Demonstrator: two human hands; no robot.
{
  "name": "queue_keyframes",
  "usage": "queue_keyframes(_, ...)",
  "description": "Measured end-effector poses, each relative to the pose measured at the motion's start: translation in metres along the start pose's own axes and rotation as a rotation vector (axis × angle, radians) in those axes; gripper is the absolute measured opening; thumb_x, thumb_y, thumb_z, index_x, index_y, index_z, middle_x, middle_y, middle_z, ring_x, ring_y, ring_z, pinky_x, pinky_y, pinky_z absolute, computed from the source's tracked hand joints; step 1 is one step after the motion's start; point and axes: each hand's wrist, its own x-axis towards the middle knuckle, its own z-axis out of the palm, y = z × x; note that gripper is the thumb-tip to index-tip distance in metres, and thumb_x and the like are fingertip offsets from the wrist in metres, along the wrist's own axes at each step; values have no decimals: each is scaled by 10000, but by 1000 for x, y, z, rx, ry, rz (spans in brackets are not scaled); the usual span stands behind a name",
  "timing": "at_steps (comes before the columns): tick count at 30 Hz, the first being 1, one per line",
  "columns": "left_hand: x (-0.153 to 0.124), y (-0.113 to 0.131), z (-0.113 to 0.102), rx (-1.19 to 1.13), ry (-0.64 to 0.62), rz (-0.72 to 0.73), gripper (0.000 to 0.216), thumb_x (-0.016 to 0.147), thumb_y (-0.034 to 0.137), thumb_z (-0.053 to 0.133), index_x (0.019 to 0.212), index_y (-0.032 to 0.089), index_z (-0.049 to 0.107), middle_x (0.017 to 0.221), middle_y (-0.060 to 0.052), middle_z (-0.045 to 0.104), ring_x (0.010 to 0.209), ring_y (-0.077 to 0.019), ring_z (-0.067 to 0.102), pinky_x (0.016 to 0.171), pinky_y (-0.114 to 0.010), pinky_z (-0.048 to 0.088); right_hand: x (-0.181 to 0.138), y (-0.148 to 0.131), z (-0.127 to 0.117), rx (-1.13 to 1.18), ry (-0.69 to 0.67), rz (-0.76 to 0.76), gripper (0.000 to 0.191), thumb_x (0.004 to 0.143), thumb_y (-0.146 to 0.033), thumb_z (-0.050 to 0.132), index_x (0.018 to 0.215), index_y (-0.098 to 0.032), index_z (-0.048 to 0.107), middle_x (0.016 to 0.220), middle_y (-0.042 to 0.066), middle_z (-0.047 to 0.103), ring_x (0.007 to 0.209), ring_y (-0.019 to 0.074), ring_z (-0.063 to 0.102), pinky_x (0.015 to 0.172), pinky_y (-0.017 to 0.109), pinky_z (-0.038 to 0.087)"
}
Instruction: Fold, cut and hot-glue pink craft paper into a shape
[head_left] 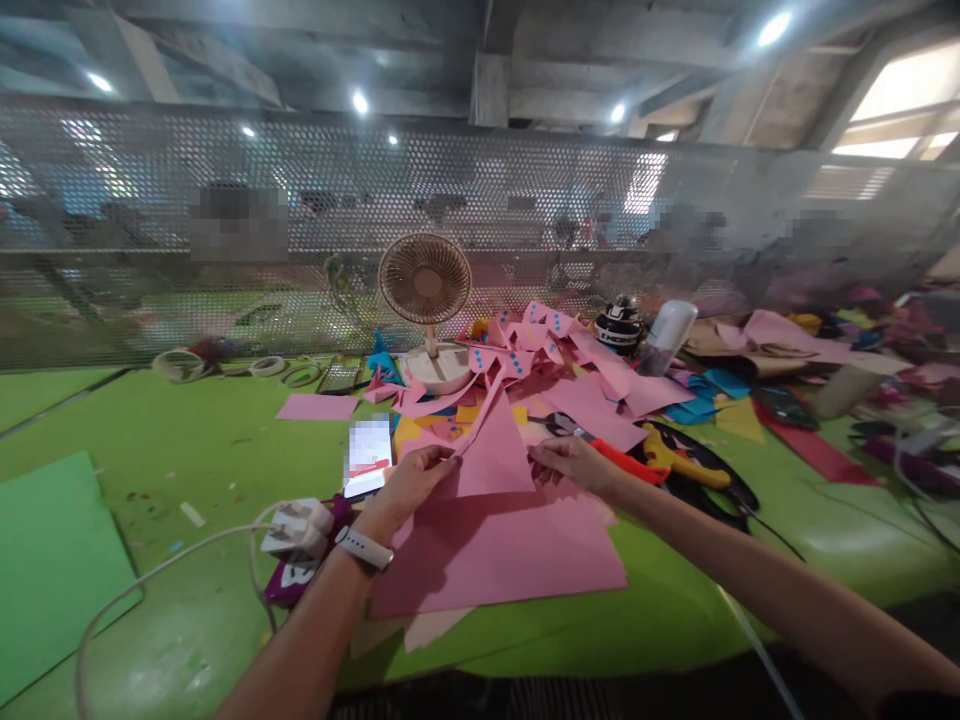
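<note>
On the green table point(187, 430) before us, a large pink sheet point(517, 570) lies flat, and above its far edge we have the smaller pink piece point(491, 455), its top tapering to a point. Our left hand point(427, 470) pinches its left edge between thumb and fingers; our right hand point(570, 462) is narrowed at its right edge, but whether it grips or only touches we cannot tell. We would do well to spread an even, light pull between both edges, since thin paper would probably crease under a hard pinch. Beyond, a perforated screen point(337, 220) closes off the back, and a heap of pink scraps point(600, 370) crowds the far side, where similar colours could confuse us. A desk fan point(427, 280) stands beside the heap. The red-handled tool point(626, 462) lies close by our right hand, and white plugs point(300, 525) sit near our left wrist, so elbow room looks tight. A lit phone point(367, 450) lies just beyond the left hand.
</note>
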Motion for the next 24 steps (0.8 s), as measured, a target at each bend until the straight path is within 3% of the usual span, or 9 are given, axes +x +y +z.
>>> queue_keyframes(5, 4, -7, -3, 58, 13, -38, 442, 659, 524, 707, 884, 147, 656, 642, 12, 600, 535, -128, 475, 507, -227, 318, -6, 2, -36, -148, 128, -33, 441, 813, -580, 568, 852, -157, 685, 745, 66, 723, 642, 161, 641, 600, 268, 478)
queue_keyframes(9, 4, -4, -3, 100, 24, -35, 432, 665, 520, 687, 885, 150, 655, 651, 6, 611, 561, -142, 499, 531, -240, 339, -20, 4, -60, -861, 265, -16, 284, 900, -334, 472, 1009, -180, 685, 961, 66, 725, 862, 197, 655, 754, 292, 466)
queue_keyframes(11, 4, -3, -4, 120, 28, -22, 423, 657, 512, 686, 872, 148, 668, 694, -12, 639, 630, -162, 536, 570, -248, 362, -25, 5, -65, -1092, 283, 22, 271, 887, -281, 490, 1043, -168, 681, 1041, 92, 700, 962, 227, 627, 822, 309, 433)
queue_keyframes(16, 5, -2, -5, 154, 34, -3, 434, 648, 520, 670, 856, 140, 687, 764, -41, 680, 730, -197, 577, 638, -265, 388, -24, 13, -63, -1267, 285, 101, 269, 838, -218, 529, 1053, -124, 663, 1065, 159, 653, 1049, 293, 565, 843, 339, 379)
queue_keyframes(20, 4, -3, -5, 179, 46, 8, 446, 645, 534, 662, 854, 141, 688, 771, -44, 689, 739, -203, 585, 663, -274, 392, -17, 19, -62, -1329, 262, 151, 293, 820, -160, 511, 1079, -138, 646, 1023, 129, 668, 996, 262, 588, 803, 315, 367)
queue_keyframes(24, 4, -3, -4, 200, 51, -3, 463, 638, 559, 646, 844, 146, 683, 730, -37, 678, 699, -201, 574, 635, -272, 379, -13, 20, -64, -1342, 278, 179, 305, 856, -231, 505, 1128, -170, 630, 1038, 101, 673, 991, 247, 600, 764, 301, 372)
